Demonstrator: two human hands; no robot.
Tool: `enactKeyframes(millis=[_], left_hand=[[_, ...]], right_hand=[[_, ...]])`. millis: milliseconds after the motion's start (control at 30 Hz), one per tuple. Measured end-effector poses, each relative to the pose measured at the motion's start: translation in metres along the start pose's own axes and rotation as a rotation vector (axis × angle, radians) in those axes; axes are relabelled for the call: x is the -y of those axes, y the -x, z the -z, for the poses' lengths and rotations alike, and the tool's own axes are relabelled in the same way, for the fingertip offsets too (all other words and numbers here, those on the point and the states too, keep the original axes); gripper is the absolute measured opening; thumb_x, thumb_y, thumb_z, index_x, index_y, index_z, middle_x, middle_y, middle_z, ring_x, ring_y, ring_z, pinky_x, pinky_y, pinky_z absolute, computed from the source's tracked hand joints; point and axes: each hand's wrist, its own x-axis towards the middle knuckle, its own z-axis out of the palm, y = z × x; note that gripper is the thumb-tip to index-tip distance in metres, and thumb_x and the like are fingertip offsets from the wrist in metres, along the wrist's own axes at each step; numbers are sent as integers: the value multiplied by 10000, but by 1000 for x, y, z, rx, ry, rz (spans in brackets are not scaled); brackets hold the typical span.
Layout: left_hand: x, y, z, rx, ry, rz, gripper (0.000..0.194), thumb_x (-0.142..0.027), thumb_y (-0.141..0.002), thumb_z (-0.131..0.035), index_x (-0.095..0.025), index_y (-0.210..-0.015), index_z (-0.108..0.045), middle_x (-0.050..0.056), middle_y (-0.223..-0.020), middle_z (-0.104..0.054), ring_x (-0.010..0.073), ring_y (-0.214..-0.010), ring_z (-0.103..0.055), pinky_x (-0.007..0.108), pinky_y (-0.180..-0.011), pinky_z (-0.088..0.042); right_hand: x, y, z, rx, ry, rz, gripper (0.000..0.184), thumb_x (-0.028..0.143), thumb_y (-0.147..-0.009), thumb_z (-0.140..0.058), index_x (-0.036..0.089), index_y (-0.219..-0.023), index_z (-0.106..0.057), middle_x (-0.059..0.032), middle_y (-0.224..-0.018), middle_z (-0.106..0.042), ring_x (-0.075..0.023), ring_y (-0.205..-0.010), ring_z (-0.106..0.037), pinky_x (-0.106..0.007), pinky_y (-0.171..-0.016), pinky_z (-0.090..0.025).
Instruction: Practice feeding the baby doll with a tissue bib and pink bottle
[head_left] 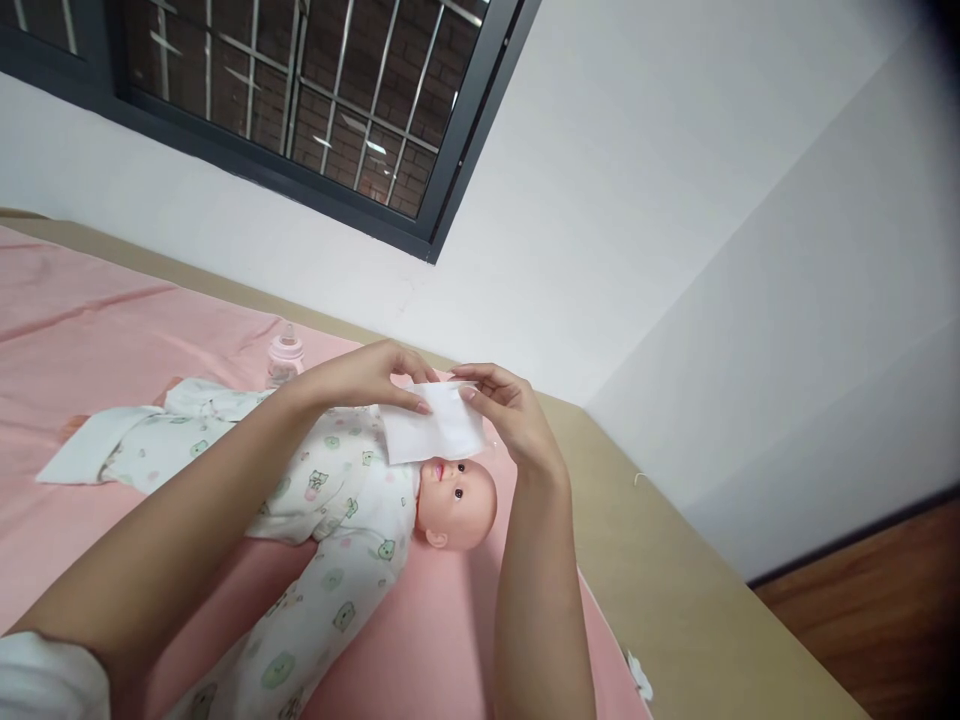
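Between my two hands a white tissue is held up, hanging over the chest and chin of a baby doll. My left hand pinches its upper left part, thumb in front and fingers behind. At the upper right edge my right hand grips it with thumb and fingers. The doll lies on its back, head to the right, dressed in a white printed outfit. Part of its face and upper body is hidden behind the tissue and my left arm.
A pink-capped baby bottle stands on the pink sheet behind the doll. The wooden surface runs along the right, beside a white wall. A barred window is above. A small white scrap lies at the sheet's right edge.
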Motion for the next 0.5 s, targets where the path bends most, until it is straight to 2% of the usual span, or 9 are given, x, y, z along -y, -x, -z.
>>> enactKeyframes(millis=[133, 233, 333, 400, 500], left_hand=[[-9, 3, -1, -10, 67, -10, 221, -399, -810, -664, -184, -838, -707, 48, -1317, -578, 243, -1196, -538, 328, -988, -417], [-14, 4, -3, -33, 76, 20, 231, -392, -840, -601, -167, -819, -648, 60, -1338, -551, 224, -1129, -575, 310, -907, -460], [-17, 3, -6, 22, 133, 97, 237, -400, -842, -580, -164, -847, -608, 59, -1057, -666, 187, -883, -634, 269, -719, -480], [-16, 1, -9, 93, 172, 143, 263, -422, -826, -598, -160, -814, -587, 29, -839, -656, 165, -731, -607, 247, -619, -443], [-9, -4, -16, 206, 133, 133, 252, -404, -797, -627, -156, -778, -592, 5, -766, -617, 159, -711, -574, 239, -616, -416]], right_hand=[[-13, -4, 5, -40, -84, -60, 257, 344, -748, -732, 238, -981, -706, -40, -1054, -688, -175, -904, -621, -349, -862, -497], [-39, -8, 16, -86, -242, -147, 310, 365, -709, -751, 242, -989, -694, -33, -1074, -684, -163, -884, -632, -350, -907, -485], [-76, -7, 31, -146, -368, -255, 396, 398, -679, -763, 241, -1033, -679, -38, -1081, -690, -152, -866, -635, -329, -907, -490], [-104, -3, 38, -196, -430, -337, 417, 382, -668, -771, 242, -1048, -672, -37, -1085, -697, -154, -885, -641, -314, -905, -496], [-146, 7, 43, -252, -513, -429, 403, 361, -681, -765, 244, -1054, -665, -38, -1090, -704, -158, -901, -660, -310, -902, -513]])
